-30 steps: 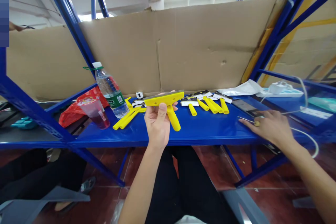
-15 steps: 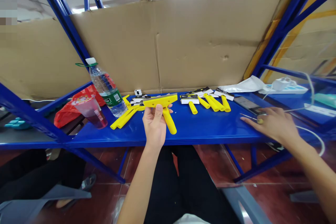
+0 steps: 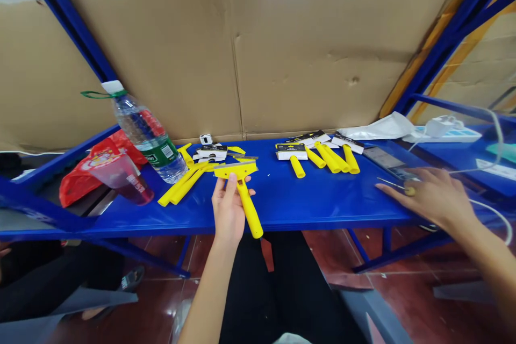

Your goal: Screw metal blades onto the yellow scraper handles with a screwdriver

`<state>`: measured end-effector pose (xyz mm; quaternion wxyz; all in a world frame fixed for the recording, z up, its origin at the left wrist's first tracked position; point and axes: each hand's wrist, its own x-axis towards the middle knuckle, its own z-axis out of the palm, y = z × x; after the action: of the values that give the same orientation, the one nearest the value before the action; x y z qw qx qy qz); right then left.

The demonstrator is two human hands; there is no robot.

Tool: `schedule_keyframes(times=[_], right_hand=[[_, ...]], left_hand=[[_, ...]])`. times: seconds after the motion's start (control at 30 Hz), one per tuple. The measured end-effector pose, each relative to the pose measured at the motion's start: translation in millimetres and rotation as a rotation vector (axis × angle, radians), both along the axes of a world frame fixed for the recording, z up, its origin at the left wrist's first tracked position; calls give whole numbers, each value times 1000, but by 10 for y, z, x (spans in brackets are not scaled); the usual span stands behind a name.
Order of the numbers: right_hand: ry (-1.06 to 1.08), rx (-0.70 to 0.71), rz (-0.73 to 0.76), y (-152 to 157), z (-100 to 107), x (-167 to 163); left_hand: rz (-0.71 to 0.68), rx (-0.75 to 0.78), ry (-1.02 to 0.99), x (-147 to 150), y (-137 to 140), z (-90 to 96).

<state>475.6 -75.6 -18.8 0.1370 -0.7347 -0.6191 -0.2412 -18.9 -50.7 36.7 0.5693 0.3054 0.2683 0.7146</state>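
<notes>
My left hand [image 3: 228, 214] is closed around a yellow scraper [image 3: 250, 209] just above the front of the table. Its wide head, with a metal blade along the top, lies at my thumb, and the handle slants down to the right. At the right, my right hand [image 3: 441, 199] is low over the tabletop beside a phone [image 3: 389, 162]. A thin-shafted screwdriver [image 3: 409, 191] with a small yellowish handle is held in it, its shaft pointing left. Behind my left hand lie loose yellow handles [image 3: 183, 185] and black-and-white cards [image 3: 213, 151].
Several carded yellow scrapers [image 3: 328, 158] lie on the blue table [image 3: 322, 204] right of centre. A water bottle [image 3: 151, 134], a cup of red drink [image 3: 131, 185] and a red bag [image 3: 80, 174] stand left. White cables and a power strip [image 3: 459, 133] are at right. Cardboard [image 3: 290, 54] closes the back.
My left hand has lowered slightly with the scraper and moved a little left in view; the handle now points further down. The camera view has tilted down. My right hand stays near the phone.
</notes>
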Motion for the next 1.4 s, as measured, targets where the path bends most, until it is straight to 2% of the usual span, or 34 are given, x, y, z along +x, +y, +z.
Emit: schedule_keyframes(times=[0.07,0.17,0.27,0.37,0.47,0.53,0.63,0.83,1.03,1.23,1.4], right_hand=[[-62,12,66,9,26,-42],[-79,88,240,108,132,-262],[-1,123,430,320,282,-686],[174,107,532,595,435,-1225],[397,-53,682,893,579,-1751],[450,-188,826,1102,659,-2059],[473,-338,952,1428,723,-2449],[479,-596,1079,2017,663,-3039],[402,-613,1141,2349,660,-3444],[376,-671,1149,2507,590,-3549],[341,-643,1125,2513,509,-3477]], left_hand=[[16,-66,30,-11,21,-34],[7,-192,84,-29,61,-57],[9,-294,100,-50,109,-70],[29,-315,113,-60,153,-90],[15,-320,128,-50,182,-98],[2,-335,132,-39,193,-85],[-5,-363,144,-28,200,-55],[-16,-351,161,-23,175,-76],[-56,-327,205,-12,142,-98],[-56,-333,194,6,141,-64],[-47,-322,195,16,149,-56]])
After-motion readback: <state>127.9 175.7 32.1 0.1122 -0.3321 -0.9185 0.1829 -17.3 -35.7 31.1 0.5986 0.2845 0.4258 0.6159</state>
